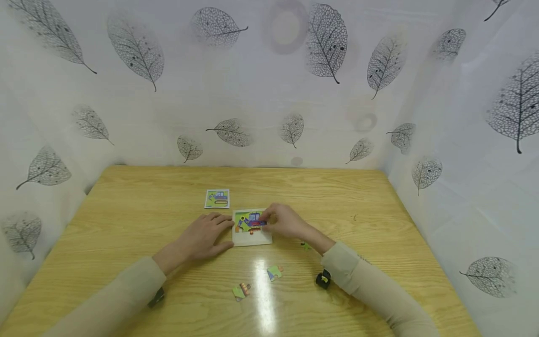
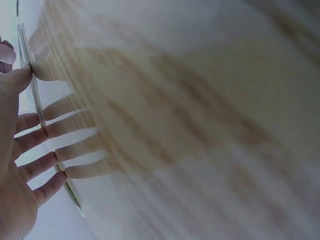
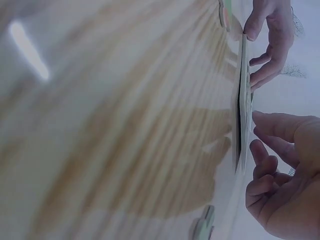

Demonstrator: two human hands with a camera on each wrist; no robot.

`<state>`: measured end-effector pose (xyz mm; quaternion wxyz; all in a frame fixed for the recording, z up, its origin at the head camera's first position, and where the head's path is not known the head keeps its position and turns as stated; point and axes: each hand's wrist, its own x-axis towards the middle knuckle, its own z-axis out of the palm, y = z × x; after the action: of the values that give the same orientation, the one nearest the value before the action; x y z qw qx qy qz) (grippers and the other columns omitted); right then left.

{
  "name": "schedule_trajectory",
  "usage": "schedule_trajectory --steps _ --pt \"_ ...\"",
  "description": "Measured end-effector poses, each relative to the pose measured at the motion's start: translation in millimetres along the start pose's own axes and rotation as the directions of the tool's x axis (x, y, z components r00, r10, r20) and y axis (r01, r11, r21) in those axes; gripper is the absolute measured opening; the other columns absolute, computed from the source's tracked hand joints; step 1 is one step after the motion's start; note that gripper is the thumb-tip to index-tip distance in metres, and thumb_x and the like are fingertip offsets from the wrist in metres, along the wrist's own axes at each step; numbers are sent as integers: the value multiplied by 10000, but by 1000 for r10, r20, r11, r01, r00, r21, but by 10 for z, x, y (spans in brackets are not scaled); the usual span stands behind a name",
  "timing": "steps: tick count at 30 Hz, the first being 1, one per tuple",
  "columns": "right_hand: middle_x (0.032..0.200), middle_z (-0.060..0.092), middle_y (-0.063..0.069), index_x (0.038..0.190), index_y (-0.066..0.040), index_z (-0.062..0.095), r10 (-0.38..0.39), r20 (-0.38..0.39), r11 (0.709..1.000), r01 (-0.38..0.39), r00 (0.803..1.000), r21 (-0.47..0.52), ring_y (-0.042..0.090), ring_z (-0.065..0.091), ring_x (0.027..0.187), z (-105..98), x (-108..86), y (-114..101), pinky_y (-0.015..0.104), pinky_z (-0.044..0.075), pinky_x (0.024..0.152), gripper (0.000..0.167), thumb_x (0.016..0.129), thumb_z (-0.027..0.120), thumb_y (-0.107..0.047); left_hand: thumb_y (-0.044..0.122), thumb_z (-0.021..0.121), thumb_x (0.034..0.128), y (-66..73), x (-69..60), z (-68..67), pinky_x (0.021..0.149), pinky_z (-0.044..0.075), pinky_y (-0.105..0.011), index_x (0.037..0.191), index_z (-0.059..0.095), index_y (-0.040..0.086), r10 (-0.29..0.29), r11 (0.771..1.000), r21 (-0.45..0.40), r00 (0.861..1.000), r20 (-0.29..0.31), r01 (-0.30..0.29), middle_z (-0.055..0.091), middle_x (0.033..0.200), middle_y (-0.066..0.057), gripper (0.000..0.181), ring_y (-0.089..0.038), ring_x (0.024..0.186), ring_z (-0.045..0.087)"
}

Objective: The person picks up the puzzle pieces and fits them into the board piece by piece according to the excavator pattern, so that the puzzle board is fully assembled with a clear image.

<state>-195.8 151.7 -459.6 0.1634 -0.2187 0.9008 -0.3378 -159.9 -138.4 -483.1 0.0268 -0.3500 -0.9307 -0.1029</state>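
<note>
The left hand (image 1: 205,238) and right hand (image 1: 286,222) block the sides of the puzzle board (image 1: 253,239), leaving its near edge reachable

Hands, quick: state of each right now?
Left hand: open, touching the puzzle board.
Right hand: fingers curled at the board; whether it holds anything can't be told.

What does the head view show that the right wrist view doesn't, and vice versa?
Only the head view: the small square, white-bordered picture card and the purple-and-green picture on the flat white rectangular puzzle board.

Only the right wrist view: the dark strip along that board's thin edge.

Both: the board itself, the person's left hand at one side, right hand at the opposite side, the glossy yellow-brown wooden table, and flat green puzzle pieces lying loose.
</note>
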Motion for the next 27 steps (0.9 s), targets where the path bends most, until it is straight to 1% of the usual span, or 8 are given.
schedule_trajectory --steps 4,7,12,16,23,27 --pt "1086 693 31 1203 -76 771 -11 18 998 12 1000 -61 145 617 925 7 3 -7 293 574 815 309 898 806 -109 516 655 996 -1 0 2 1097 537 -578 1415 644 83 4 1000 3 1000 0 -4 665 1446 -122 602 -364 1342 608" --pt "1057 679 29 1207 -73 774 -24 18 993 26 1000 -114 131 593 884 16 8 -11 258 545 773 313 899 809 -118 516 653 997 -3 -1 3 1102 534 -580 1418 642 83 1 1000 3 1000 3 -1 663 1448 -124 603 -366 1345 606" --pt "1062 709 32 1194 -73 781 -48 13 986 49 999 -161 125 600 880 23 15 -26 273 550 785 295 904 804 -125 517 650 999 -5 -2 3 1106 531 -581 1421 639 88 -4 1000 3 1000 7 4 662 1451 -123 602 -365 1348 604" --pt "1071 719 29 1195 -78 783 -44 13 985 45 999 -164 119 607 885 24 21 -38 281 556 807 291 909 802 -126 515 653 998 -2 -3 -2 1105 532 -580 1419 641 88 -4 1000 3 1000 7 4 663 1448 -123 600 -363 1345 606" --pt "1063 709 21 1204 -82 780 -31 18 986 33 999 -161 121 604 874 20 23 -45 276 544 783 293 916 799 -133 503 660 995 3 -5 -11 1109 527 -586 1417 640 79 -6 1000 -5 1000 9 6 663 1444 -130 598 -371 1347 604" --pt "1059 710 20 1198 -85 782 -24 14 986 26 1000 -162 121 606 881 20 30 -49 288 541 799 288 914 801 -133 502 663 995 5 -6 -19 1111 525 -590 1420 637 81 -4 1000 -6 1000 5 4 659 1451 -129 599 -373 1349 603"
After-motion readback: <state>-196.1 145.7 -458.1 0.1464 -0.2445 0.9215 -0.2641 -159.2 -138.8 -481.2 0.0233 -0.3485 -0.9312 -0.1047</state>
